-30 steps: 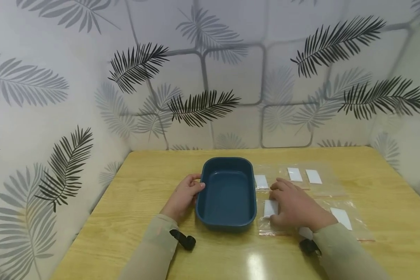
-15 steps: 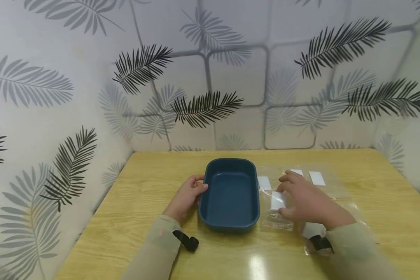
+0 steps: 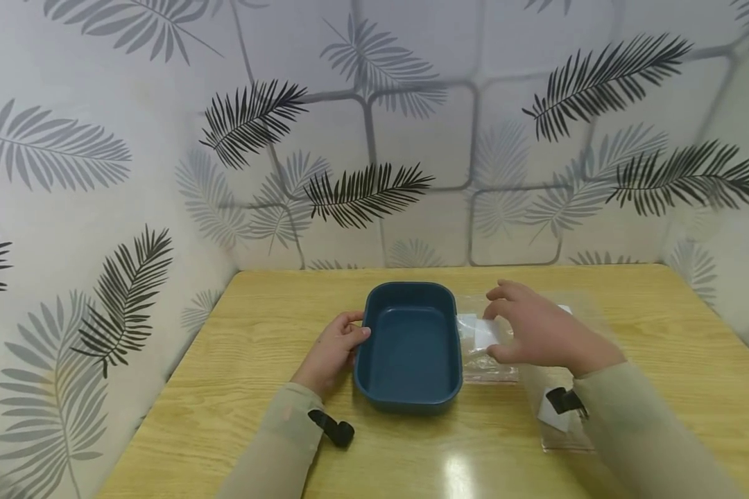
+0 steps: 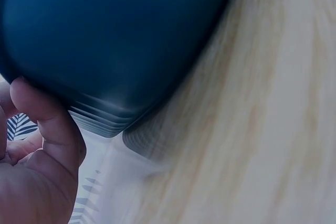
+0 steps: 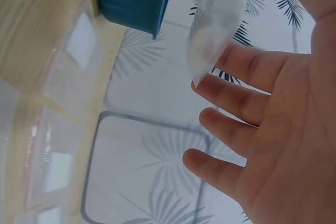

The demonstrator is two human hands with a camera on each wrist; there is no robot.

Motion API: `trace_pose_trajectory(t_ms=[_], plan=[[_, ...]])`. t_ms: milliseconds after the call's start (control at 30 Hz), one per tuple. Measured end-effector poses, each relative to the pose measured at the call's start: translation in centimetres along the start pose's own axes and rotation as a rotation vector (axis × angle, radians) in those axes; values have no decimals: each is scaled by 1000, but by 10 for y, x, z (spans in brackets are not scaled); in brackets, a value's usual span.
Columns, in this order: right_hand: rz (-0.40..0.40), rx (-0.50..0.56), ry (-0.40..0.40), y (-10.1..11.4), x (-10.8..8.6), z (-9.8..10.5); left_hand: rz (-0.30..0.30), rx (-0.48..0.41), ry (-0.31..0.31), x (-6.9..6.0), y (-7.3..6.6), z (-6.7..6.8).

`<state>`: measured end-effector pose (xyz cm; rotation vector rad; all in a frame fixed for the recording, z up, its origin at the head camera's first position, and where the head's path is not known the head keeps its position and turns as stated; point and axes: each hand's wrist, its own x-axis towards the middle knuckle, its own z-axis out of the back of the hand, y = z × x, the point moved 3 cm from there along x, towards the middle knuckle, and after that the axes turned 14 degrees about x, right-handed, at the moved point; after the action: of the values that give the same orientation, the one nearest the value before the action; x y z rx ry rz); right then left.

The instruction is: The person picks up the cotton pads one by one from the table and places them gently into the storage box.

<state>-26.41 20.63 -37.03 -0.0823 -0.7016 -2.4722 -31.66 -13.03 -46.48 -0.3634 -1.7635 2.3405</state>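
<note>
At the middle of the table stands a blue rectangular container (image 3: 408, 403). My left hand (image 3: 329, 352) grips its left side, thumb on the rim; the left wrist view shows the thumb (image 4: 39, 100) against its edge. My right hand (image 3: 539, 329) is raised to the right of the container. Between thumb and forefinger it pinches a clear plastic zip bag (image 5: 210, 30) with a white card inside, while the other fingers spread loosely. Part of that bag is cut off at the top of the right wrist view.
More clear bags with white cards lie flat right of the container: one bag (image 3: 555, 416) under the right wrist, another card (image 5: 81, 40) beside the container. A patterned wall (image 3: 412, 138) rises behind the wooden table (image 3: 256, 312).
My right hand has taken hold of the bag and lifted it off the table, moving up and away in the head view. The left hand stays on the container.
</note>
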Motion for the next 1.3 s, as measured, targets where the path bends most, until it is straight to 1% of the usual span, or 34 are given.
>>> trace_pose_trajectory(t_ms=[167, 300, 433, 533, 633, 700, 933, 1100, 1300], plan=[[13, -12, 8, 6, 12, 11, 3, -5, 12, 1, 1, -2], [18, -16, 17, 14, 27, 11, 7, -12, 15, 2, 3, -2], [50, -17, 23, 27, 49, 3, 7, -35, 15, 3, 2, 0], [63, -38, 29, 35, 64, -6, 3, -31, 15, 3, 2, 1], [50, -63, 39, 39, 75, -16, -3, -10, 16, 4, 2, 1], [25, -77, 46, 40, 80, -22, -6, 3, 16, 4, 2, 0], [-30, -83, 61, 40, 90, -33, -7, -6, 10, 3, 1, -2], [-57, -98, 65, 38, 92, -35, -10, 0, 14, 2, 2, -2], [-68, -99, 73, 36, 92, -37, -15, 12, 8, 2, 1, -2]])
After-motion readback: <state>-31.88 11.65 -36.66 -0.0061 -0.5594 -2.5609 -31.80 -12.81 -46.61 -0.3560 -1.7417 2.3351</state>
